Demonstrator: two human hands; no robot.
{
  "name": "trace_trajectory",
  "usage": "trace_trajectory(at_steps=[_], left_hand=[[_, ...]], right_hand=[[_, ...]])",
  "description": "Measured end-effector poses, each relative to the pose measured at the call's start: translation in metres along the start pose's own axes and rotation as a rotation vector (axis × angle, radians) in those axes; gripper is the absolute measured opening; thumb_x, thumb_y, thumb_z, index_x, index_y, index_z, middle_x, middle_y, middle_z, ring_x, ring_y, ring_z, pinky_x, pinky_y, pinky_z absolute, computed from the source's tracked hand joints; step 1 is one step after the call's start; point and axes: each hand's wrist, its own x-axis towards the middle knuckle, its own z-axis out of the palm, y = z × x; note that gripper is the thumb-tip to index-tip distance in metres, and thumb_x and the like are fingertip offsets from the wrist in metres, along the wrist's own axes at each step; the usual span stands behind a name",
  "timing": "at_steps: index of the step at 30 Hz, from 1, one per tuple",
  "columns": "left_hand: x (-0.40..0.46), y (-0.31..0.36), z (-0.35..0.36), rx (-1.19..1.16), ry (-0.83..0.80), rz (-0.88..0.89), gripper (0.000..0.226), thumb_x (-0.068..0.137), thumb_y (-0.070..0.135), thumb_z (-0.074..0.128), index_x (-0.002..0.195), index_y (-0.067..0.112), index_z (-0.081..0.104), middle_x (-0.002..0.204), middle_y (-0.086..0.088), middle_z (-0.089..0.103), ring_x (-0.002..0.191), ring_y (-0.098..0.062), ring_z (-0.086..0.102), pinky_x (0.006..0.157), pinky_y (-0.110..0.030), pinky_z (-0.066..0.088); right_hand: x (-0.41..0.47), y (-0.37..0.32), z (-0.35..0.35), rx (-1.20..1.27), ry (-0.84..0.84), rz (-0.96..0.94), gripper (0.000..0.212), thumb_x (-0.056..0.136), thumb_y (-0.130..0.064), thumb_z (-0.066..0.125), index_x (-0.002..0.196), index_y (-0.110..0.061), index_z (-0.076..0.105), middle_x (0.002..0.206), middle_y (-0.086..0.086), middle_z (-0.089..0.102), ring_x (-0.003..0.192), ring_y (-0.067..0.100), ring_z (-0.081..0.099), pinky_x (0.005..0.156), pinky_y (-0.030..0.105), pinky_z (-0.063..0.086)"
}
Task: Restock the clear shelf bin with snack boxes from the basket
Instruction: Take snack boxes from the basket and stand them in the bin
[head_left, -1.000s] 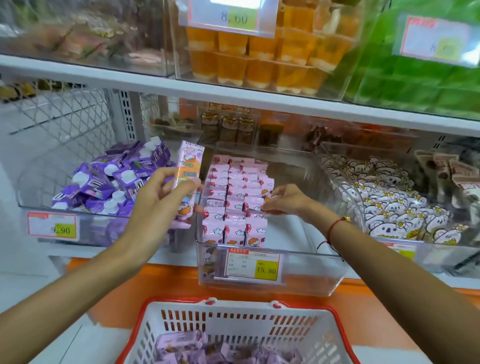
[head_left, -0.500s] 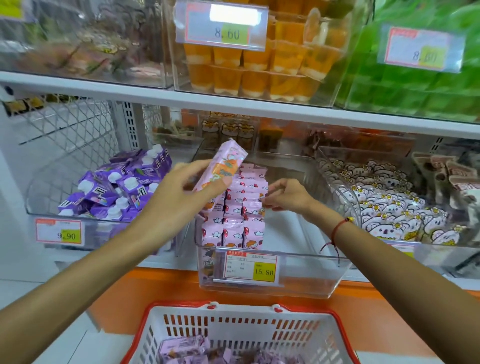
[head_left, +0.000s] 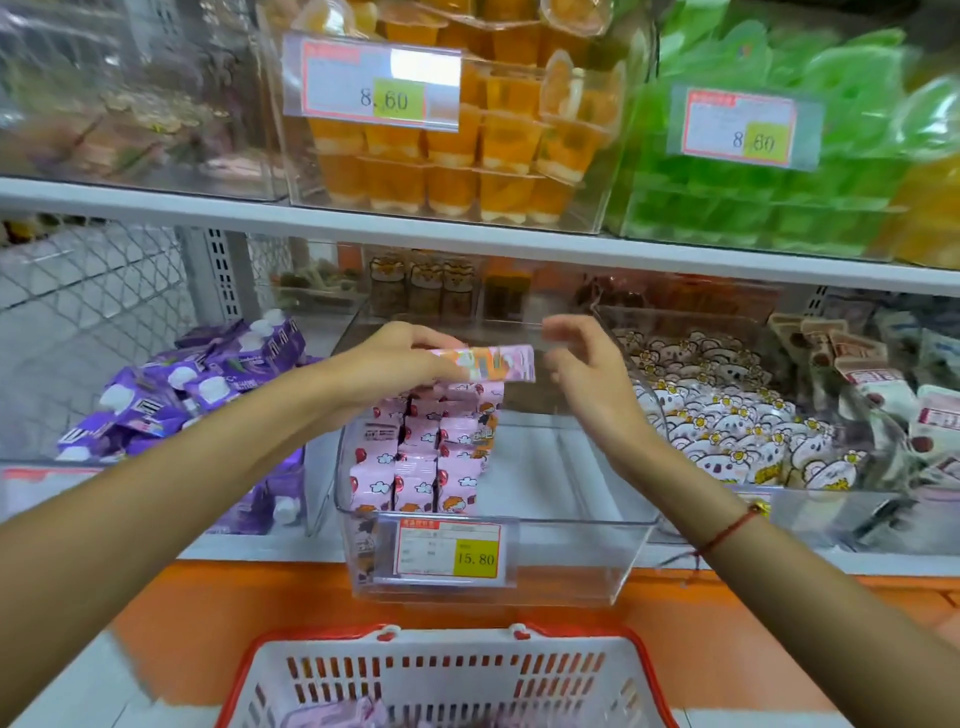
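My left hand (head_left: 395, 358) grips a pink and orange snack box (head_left: 493, 365), held flat and level above the back of the clear shelf bin (head_left: 571, 525). Rows of pink snack boxes (head_left: 426, 457) stand packed along the bin's left side; its right side is bare. My right hand (head_left: 587, 374) hovers just right of the held box with fingers loosely spread, holding nothing. Below, the white basket with a red rim (head_left: 447, 680) holds a few pink boxes (head_left: 337, 714) at the bottom edge of the view.
A bin of purple pouches (head_left: 208, 384) sits to the left and a bin of white cartoon packets (head_left: 727, 431) to the right. A shelf board (head_left: 467, 244) overhead carries orange jelly cups (head_left: 467, 156) and green packs (head_left: 779, 182). An orange ledge (head_left: 234, 613) runs below.
My left hand carried the box from upright at the bin's left edge to flat over its back rows. My right hand lifted off the packed boxes and rose beside the held box.
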Motion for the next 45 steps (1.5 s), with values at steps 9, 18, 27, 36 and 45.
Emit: trace_trajectory(at_steps=[9, 18, 27, 36, 45], left_hand=[[-0.023, 0.016, 0.01, -0.197, 0.107, 0.241, 0.054, 0.067, 0.007, 0.08, 0.115, 0.021, 0.059, 0.108, 0.004, 0.067, 0.089, -0.002, 0.068, 0.072, -0.01, 0.053], [-0.075, -0.07, 0.008, -0.019, 0.545, 0.146, 0.043, 0.09, 0.027, 0.058, 0.13, 0.025, 0.043, 0.124, 0.012, 0.046, 0.106, 0.0, 0.049, 0.079, -0.015, 0.04], [-0.074, -0.082, 0.015, -0.162, 0.441, 0.119, 0.024, 0.094, 0.031, 0.049, 0.117, 0.029, 0.054, 0.11, 0.015, 0.061, 0.099, -0.004, 0.059, 0.081, -0.02, 0.046], [-0.076, -0.08, 0.012, -0.2, 0.412, 0.146, 0.019, 0.094, 0.028, 0.05, 0.112, 0.031, 0.055, 0.102, 0.029, 0.057, 0.088, 0.015, 0.056, 0.076, -0.011, 0.047], [-0.078, -0.079, 0.01, -0.199, 0.406, 0.145, 0.02, 0.094, 0.026, 0.05, 0.114, 0.028, 0.055, 0.1, 0.027, 0.058, 0.08, 0.019, 0.057, 0.073, -0.007, 0.047]], right_hand=[[-0.021, -0.025, -0.005, -0.298, -0.365, -0.202, 0.025, 0.081, -0.026, 0.073, 0.103, -0.016, 0.065, 0.094, 0.006, 0.068, 0.084, 0.022, 0.061, 0.08, 0.036, 0.049], [-0.001, -0.007, -0.012, -0.092, -0.379, 0.271, 0.031, 0.08, -0.02, 0.075, 0.102, -0.001, 0.064, 0.076, 0.003, 0.067, 0.064, 0.008, 0.062, 0.06, 0.021, 0.054], [0.014, 0.022, 0.031, -0.488, -0.458, 0.342, 0.023, 0.072, -0.006, 0.08, 0.077, -0.005, 0.057, 0.085, 0.016, 0.068, 0.068, 0.02, 0.067, 0.071, 0.033, 0.06], [0.022, 0.034, 0.044, -0.349, -0.552, 0.42, 0.04, 0.074, 0.0, 0.076, 0.111, 0.004, 0.061, 0.109, 0.015, 0.068, 0.098, 0.027, 0.067, 0.089, 0.037, 0.055], [0.024, 0.025, 0.036, -0.221, -0.499, 0.385, 0.043, 0.078, 0.001, 0.074, 0.114, -0.008, 0.052, 0.087, 0.012, 0.069, 0.067, 0.015, 0.067, 0.056, 0.018, 0.056]])
